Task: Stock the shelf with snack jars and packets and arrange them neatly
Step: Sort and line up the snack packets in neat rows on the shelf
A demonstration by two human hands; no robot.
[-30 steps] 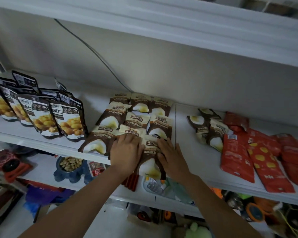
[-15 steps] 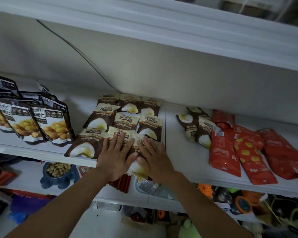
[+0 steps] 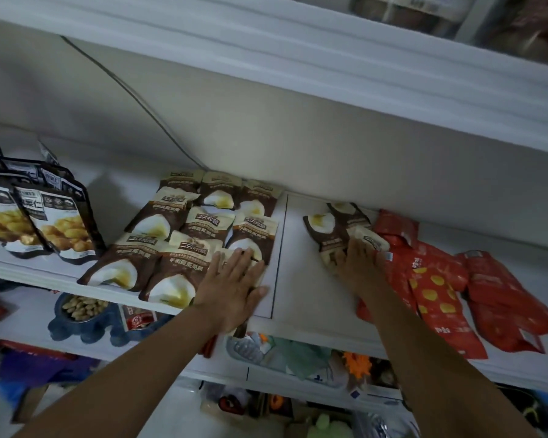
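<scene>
The brown packets (image 3: 200, 235) are laid in overlapping rows on the shelf (image 3: 298, 279), left of its seam. The left hand (image 3: 231, 289) is pressed flat on their front corner. The right hand (image 3: 359, 263) has been moved from that block to the loose pile (image 3: 336, 229) beside the red packets (image 3: 437, 286), fingers flat, nothing gripped. The block is judged done, and the strays are likely next.

Nine brown packets (image 3: 174, 273) in the main bunch, three rows of three. Three more brown strays (image 3: 321, 222) off to the right. Red packets (image 3: 437, 295) - about four. Black packets (image 3: 64, 229) - four at least, the back ones overlap too much to count.
</scene>
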